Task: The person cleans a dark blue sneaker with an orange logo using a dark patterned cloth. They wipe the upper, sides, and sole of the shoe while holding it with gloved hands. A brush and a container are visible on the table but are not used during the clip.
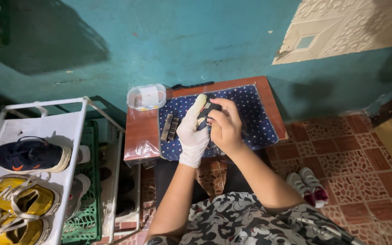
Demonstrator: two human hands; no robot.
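My left hand (192, 136), in a white glove, is wrapped around a dark shoe with a pale sole (200, 105), holding it above a small wooden table (140, 131). My right hand (224, 124), bare, presses its fingertips on the upper part of the same shoe; whether it pinches something small there I cannot tell. Both hands hover over a dark blue cloth with white dots (255, 118) spread on the table. A small brush (169, 127) lies on the cloth just left of my gloved hand.
A clear plastic tub (147, 97) sits at the table's back left corner, a thin dark tool (192, 85) behind it. A white shoe rack (46, 136) on the left holds a navy sneaker (30, 155) and yellow sneakers (17, 196). Small white-and-pink shoes (307, 185) lie on the tiled floor.
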